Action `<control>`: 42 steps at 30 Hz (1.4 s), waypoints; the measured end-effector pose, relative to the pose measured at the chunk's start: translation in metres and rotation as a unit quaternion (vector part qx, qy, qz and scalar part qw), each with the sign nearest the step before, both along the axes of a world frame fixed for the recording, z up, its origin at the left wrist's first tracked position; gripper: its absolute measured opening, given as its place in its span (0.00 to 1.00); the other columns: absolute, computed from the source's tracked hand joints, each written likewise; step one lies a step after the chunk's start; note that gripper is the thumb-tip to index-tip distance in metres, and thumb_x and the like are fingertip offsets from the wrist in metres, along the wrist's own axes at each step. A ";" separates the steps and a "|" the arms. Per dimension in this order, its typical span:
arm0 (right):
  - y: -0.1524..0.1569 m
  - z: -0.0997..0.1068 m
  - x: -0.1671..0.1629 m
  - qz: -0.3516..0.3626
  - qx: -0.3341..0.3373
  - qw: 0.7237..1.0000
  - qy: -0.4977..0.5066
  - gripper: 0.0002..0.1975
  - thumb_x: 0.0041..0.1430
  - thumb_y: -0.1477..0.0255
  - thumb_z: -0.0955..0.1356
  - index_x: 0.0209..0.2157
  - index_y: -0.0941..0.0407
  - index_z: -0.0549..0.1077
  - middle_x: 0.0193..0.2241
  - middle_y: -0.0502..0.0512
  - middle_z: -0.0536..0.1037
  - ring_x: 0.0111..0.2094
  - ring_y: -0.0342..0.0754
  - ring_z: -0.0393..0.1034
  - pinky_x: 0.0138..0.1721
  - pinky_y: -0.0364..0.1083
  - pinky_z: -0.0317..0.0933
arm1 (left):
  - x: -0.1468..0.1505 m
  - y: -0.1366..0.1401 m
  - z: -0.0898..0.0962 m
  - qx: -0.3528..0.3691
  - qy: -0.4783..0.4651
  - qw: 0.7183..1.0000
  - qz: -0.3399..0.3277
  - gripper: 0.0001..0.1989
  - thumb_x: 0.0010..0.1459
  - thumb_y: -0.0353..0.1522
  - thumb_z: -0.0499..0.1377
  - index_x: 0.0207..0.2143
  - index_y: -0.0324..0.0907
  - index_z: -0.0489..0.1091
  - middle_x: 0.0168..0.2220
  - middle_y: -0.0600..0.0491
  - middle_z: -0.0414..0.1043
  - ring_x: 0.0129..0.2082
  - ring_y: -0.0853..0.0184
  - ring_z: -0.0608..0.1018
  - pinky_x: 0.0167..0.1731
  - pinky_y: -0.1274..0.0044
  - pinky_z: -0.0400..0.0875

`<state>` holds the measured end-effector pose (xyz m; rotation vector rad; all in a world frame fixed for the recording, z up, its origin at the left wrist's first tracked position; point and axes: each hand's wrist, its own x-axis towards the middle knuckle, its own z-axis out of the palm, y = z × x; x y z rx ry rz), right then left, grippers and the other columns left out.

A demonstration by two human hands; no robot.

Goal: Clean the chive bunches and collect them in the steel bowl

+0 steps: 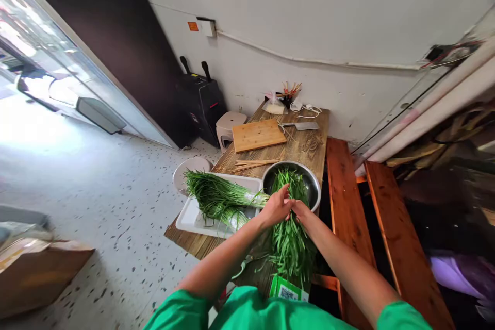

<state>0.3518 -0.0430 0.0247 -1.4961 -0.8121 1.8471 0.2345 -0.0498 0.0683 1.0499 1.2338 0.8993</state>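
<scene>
A loose bunch of garlic chives (291, 247) hangs over the near rim of a steel bowl (315, 185), with part of it lying inside. Above the bunch, my left hand (277, 207) and my right hand (302, 211) meet at the fingertips. Both are closed in a pinch on chives; the strands between the fingers are mostly hidden. To the left, a white tray (187, 220) holds bundled chives (216, 188) wrapped in clear film near their pale stem ends, which point toward my left hand.
On the wooden table (309, 144) lie a cutting board (258, 135), a cleaver (307, 126), thin sticks (253, 164), a plastic bag (274, 107) and a white cable (309, 110). Stools (230, 122) stand left; a wooden bench (348, 201) runs along the right. A cardboard box (42, 273) sits on the floor.
</scene>
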 end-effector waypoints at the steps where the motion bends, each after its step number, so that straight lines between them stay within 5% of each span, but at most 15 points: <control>1: -0.002 -0.001 0.003 0.007 -0.016 1.000 0.002 0.16 0.56 0.65 0.64 0.18 0.57 0.64 0.09 0.47 0.63 0.12 0.42 0.61 0.17 0.42 0.58 | -0.023 -0.010 0.000 0.082 0.045 0.993 -0.077 0.22 0.49 0.28 0.63 0.49 0.43 0.71 0.45 0.49 0.76 0.45 0.63 0.76 0.48 0.75 0.68; 3: -0.011 0.000 0.015 0.021 -0.016 0.999 -0.024 0.13 0.56 0.64 0.65 0.24 0.59 0.69 0.15 0.52 0.71 0.18 0.44 0.68 0.22 0.44 0.64 | -0.078 -0.022 -0.002 0.193 0.206 0.955 -0.094 0.17 0.57 0.33 0.56 0.48 0.43 0.71 0.45 0.48 0.76 0.44 0.62 0.77 0.48 0.71 0.69; 5: -0.025 0.006 0.030 0.056 0.065 0.990 -0.115 0.14 0.54 0.63 0.67 0.35 0.61 0.72 0.21 0.53 0.75 0.24 0.46 0.72 0.28 0.44 0.66 | -0.132 -0.022 -0.010 0.249 0.392 0.884 -0.061 0.19 0.57 0.33 0.54 0.51 0.42 0.69 0.49 0.46 0.73 0.50 0.58 0.73 0.53 0.64 0.65; 8: -0.048 0.019 0.048 0.157 0.233 0.901 -0.332 0.26 0.54 0.62 0.67 0.51 0.62 0.67 0.23 0.53 0.77 0.27 0.47 0.73 0.32 0.45 0.67 | -0.180 -0.001 -0.035 0.303 0.506 0.795 -0.143 0.32 0.54 0.32 0.57 0.61 0.40 0.55 0.61 0.43 0.59 0.61 0.56 0.60 0.59 0.63 0.56; 12: -0.073 0.033 0.051 0.166 0.375 0.758 -0.508 0.28 0.60 0.61 0.61 0.56 0.64 0.62 0.34 0.62 0.79 0.34 0.53 0.75 0.36 0.50 0.69 | -0.176 0.043 -0.065 0.347 0.531 0.723 -0.272 0.41 0.47 0.33 0.63 0.62 0.38 0.52 0.62 0.42 0.56 0.63 0.57 0.56 0.62 0.65 0.48; 14: -0.080 0.038 0.046 0.145 0.419 0.721 -0.532 0.26 0.61 0.61 0.60 0.56 0.63 0.62 0.39 0.66 0.77 0.39 0.54 0.74 0.39 0.52 0.69 | -0.164 0.062 -0.072 0.350 0.530 0.706 -0.314 0.40 0.44 0.34 0.65 0.60 0.37 0.55 0.58 0.40 0.61 0.60 0.56 0.61 0.60 0.66 0.50; 16: -0.086 0.040 0.039 0.147 0.437 0.712 -0.530 0.23 0.62 0.62 0.60 0.54 0.62 0.65 0.40 0.65 0.77 0.40 0.54 0.74 0.41 0.52 0.69 | -0.155 0.075 -0.074 0.339 0.534 0.698 -0.337 0.36 0.41 0.34 0.66 0.55 0.37 0.61 0.52 0.41 0.68 0.54 0.55 0.68 0.57 0.67 0.55; 20: -0.097 0.043 0.027 0.160 0.439 0.738 -0.487 0.18 0.62 0.64 0.60 0.48 0.59 0.70 0.41 0.62 0.77 0.42 0.54 0.73 0.43 0.53 0.69 | -0.149 0.085 -0.065 0.309 0.538 0.705 -0.344 0.26 0.40 0.33 0.64 0.44 0.38 0.65 0.40 0.46 0.72 0.43 0.57 0.74 0.47 0.70 0.64; 23: -0.105 0.048 0.023 0.140 0.425 0.781 -0.435 0.16 0.60 0.64 0.62 0.46 0.56 0.73 0.43 0.61 0.77 0.44 0.54 0.72 0.47 0.54 0.67 | -0.153 0.082 -0.041 0.331 0.516 0.731 -0.300 0.25 0.42 0.32 0.61 0.45 0.40 0.64 0.39 0.47 0.72 0.42 0.58 0.74 0.45 0.72 0.64; 29: -0.107 0.079 0.009 0.098 0.410 0.851 -0.314 0.19 0.55 0.62 0.67 0.48 0.53 0.73 0.45 0.60 0.76 0.47 0.57 0.70 0.51 0.57 0.62 | -0.166 0.054 0.058 0.414 0.468 0.757 -0.190 0.31 0.42 0.35 0.62 0.51 0.40 0.61 0.43 0.46 0.70 0.43 0.57 0.73 0.44 0.72 0.65; 33: -0.095 0.124 -0.032 0.046 0.488 0.848 -0.203 0.32 0.52 0.62 0.70 0.57 0.55 0.63 0.52 0.62 0.70 0.53 0.55 0.65 0.54 0.56 0.60 | -0.161 0.001 0.125 0.436 0.458 0.774 -0.039 0.32 0.42 0.39 0.64 0.51 0.42 0.61 0.44 0.49 0.70 0.42 0.60 0.73 0.43 0.73 0.66; 36: -0.088 0.158 -0.078 0.008 0.537 0.832 -0.139 0.43 0.46 0.60 0.73 0.61 0.55 0.54 0.58 0.62 0.63 0.59 0.56 0.57 0.58 0.56 0.54 | -0.156 -0.052 0.155 0.415 0.428 0.801 0.043 0.32 0.41 0.41 0.65 0.49 0.43 0.62 0.40 0.53 0.71 0.37 0.63 0.74 0.38 0.76 0.68; 42: -0.120 0.180 -0.166 0.120 0.466 0.876 -0.037 0.31 0.45 0.57 0.72 0.49 0.58 0.66 0.43 0.58 0.75 0.45 0.52 0.70 0.49 0.52 0.63 | -0.177 -0.143 0.158 0.323 0.304 0.873 0.205 0.31 0.38 0.37 0.68 0.47 0.44 0.64 0.36 0.54 0.73 0.34 0.64 0.74 0.33 0.77 0.67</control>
